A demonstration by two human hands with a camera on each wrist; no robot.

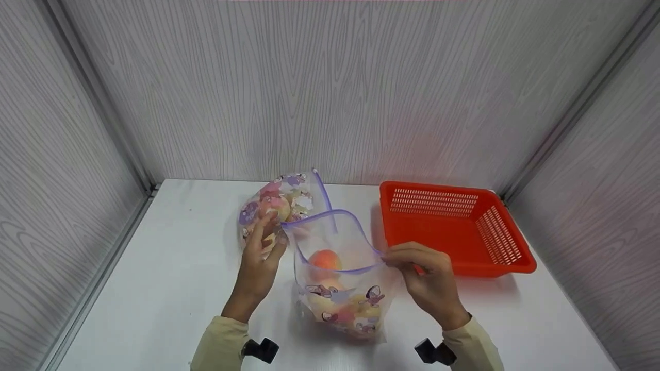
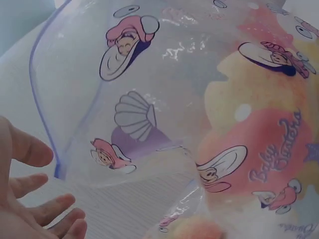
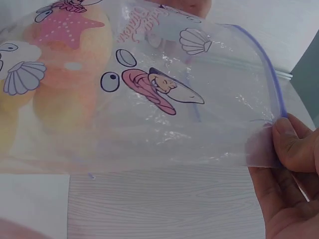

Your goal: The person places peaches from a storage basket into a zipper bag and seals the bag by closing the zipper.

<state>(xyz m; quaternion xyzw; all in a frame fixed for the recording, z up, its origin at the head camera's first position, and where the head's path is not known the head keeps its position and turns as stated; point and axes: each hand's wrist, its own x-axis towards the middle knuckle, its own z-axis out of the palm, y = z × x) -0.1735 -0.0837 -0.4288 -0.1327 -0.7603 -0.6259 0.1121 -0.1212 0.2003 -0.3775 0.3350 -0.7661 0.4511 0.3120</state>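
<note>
A clear zip bag [image 1: 356, 309] printed with cartoon oysters and shells stands in front of me, its purple-edged mouth spread wide. Round yellow and red fruit fills its lower part, with one orange-red fruit [image 1: 326, 260] on top. My right hand [image 1: 428, 278] pinches the right corner of the mouth between thumb and fingers, as the right wrist view also shows. At the left corner, my left hand [image 1: 259, 265] has its fingers spread, the fingertips [image 2: 37, 152] close to the purple zip end [image 2: 60, 172] without gripping it.
Behind my left hand lies a second printed bag [image 1: 304, 198] of fruit, its purple zip toward the right. A red plastic basket [image 1: 438, 234] with slotted sides stands at the right on the white table [image 1: 154, 278]. Grey wood-grain panels [image 1: 330, 93] enclose the back and sides.
</note>
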